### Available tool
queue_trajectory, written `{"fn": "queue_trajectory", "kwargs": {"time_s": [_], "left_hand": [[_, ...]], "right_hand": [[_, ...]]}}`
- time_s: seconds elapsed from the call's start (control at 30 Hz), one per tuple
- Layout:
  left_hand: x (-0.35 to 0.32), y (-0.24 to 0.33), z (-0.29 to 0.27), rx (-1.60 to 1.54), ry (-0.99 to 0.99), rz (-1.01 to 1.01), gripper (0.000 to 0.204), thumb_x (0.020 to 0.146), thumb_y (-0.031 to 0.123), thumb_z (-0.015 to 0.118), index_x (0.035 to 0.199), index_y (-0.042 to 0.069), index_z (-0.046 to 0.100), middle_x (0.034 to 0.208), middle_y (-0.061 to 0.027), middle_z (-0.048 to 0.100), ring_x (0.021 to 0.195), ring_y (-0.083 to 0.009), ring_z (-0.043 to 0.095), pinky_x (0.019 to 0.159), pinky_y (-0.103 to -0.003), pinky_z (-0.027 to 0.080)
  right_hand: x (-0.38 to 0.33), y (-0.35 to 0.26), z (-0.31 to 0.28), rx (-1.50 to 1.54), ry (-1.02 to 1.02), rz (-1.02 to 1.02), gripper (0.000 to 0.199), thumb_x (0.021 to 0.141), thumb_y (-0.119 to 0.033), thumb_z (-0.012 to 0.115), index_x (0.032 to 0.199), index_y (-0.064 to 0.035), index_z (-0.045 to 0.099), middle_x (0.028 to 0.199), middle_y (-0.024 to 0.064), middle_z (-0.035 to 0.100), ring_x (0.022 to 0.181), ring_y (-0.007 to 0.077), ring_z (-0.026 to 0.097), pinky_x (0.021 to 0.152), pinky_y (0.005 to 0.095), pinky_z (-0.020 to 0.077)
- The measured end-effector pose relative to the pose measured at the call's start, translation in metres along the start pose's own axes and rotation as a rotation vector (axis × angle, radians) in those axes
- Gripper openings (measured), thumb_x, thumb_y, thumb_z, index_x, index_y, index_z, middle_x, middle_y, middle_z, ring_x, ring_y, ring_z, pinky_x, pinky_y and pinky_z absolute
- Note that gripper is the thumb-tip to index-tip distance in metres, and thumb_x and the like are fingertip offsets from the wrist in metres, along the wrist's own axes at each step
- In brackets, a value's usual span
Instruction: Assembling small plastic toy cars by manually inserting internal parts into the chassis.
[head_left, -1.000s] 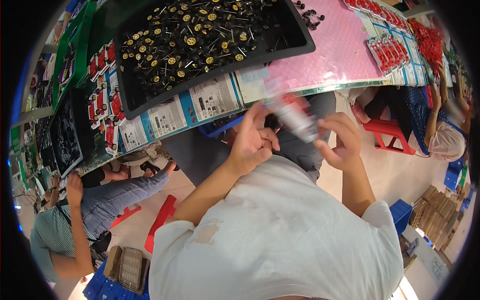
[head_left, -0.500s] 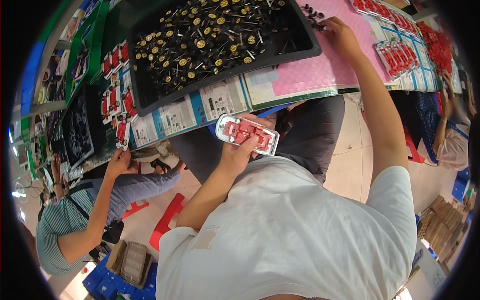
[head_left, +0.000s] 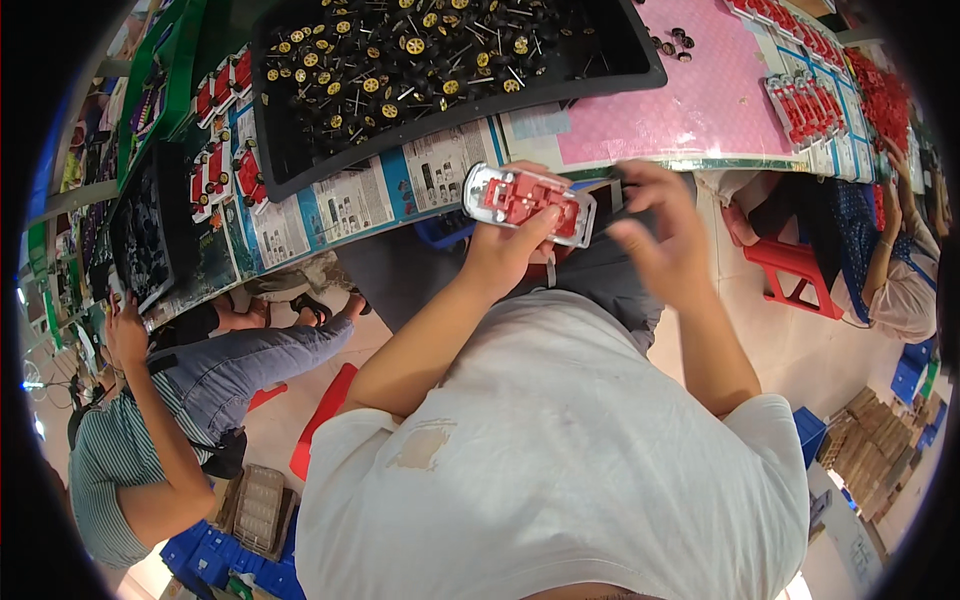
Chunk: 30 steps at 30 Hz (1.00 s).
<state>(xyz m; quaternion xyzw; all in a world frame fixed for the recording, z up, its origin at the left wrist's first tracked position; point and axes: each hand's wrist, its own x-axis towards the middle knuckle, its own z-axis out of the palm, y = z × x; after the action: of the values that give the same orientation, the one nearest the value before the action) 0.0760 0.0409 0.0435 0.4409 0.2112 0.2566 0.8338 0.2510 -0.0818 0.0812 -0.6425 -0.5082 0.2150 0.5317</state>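
A clear plastic pack (head_left: 528, 203) with red toy parts inside sits in the left hand (head_left: 505, 250), just under the table edge. More packs like it (head_left: 800, 100) lie in a row on the pink mat, far right. Printed paper sheets (head_left: 345, 205) lie under the black tray.

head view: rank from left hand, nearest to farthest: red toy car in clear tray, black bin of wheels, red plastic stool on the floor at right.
From the left hand:
1. Red toy car in clear tray, held in its fingers.
2. Black bin of wheels, on the table just above and left.
3. Red plastic stool, on the floor far right, beyond the right hand.
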Motion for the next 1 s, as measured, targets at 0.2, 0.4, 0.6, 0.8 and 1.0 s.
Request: {"fn": "queue_trajectory", "kwargs": {"time_s": [0.2,0.4,0.6,0.8,1.0], "left_hand": [[-0.005,-0.007,-0.002,0.116,0.014,0.096,0.033,0.091,0.009,0.065,0.119,0.003,0.05,0.107,-0.0056,0.061,0.096,-0.0103,0.061,0.079,-0.026,0.054],[-0.018,-0.007,-0.007,0.072,0.082,0.146,0.032,0.09,0.01,0.067,0.117,0.004,0.05,0.107,-0.0056,0.059,0.096,-0.0106,0.06,0.081,-0.027,0.053],[-0.028,-0.015,-0.021,0.026,0.095,0.108,0.037,0.09,0.009,0.067,0.121,0.004,0.049,0.112,-0.0064,0.057,0.102,-0.0117,0.058,0.085,-0.028,0.052],[-0.031,-0.016,-0.024,-0.071,0.128,0.118,0.036,0.092,0.012,0.065,0.123,0.005,0.049,0.113,-0.0064,0.058,0.102,-0.0117,0.058,0.088,-0.029,0.051],[-0.031,-0.003,-0.021,-0.075,0.124,0.079,0.036,0.092,0.011,0.066,0.123,0.004,0.047,0.109,-0.0064,0.06,0.093,-0.0116,0.062,0.077,-0.027,0.055]], "right_hand": [[-0.004,-0.015,0.036,-0.138,-0.114,-0.047,0.041,0.074,-0.008,0.083,0.103,-0.003,0.054,0.119,0.0175,0.057,0.109,0.0346,0.057,0.092,0.0401,0.0479],[0.0,-0.015,0.042,-0.131,-0.212,-0.023,0.046,0.074,-0.012,0.084,0.108,-0.003,0.055,0.119,0.0174,0.057,0.109,0.0342,0.057,0.091,0.0388,0.0484],[0.006,-0.024,0.052,-0.141,-0.291,-0.002,0.057,0.073,-0.014,0.085,0.121,-0.0026,0.056,0.12,0.0157,0.058,0.108,0.032,0.059,0.088,0.0375,0.0511],[0.014,-0.025,0.06,-0.091,-0.291,0.073,0.062,0.069,-0.014,0.087,0.122,-0.0017,0.057,0.113,0.0151,0.062,0.098,0.0303,0.064,0.086,0.0365,0.0529],[0.009,-0.027,0.057,0.009,-0.171,0.135,0.061,0.07,-0.015,0.087,0.122,-0.0019,0.059,0.117,0.012,0.064,0.097,0.0227,0.064,0.087,0.033,0.0515]]}}
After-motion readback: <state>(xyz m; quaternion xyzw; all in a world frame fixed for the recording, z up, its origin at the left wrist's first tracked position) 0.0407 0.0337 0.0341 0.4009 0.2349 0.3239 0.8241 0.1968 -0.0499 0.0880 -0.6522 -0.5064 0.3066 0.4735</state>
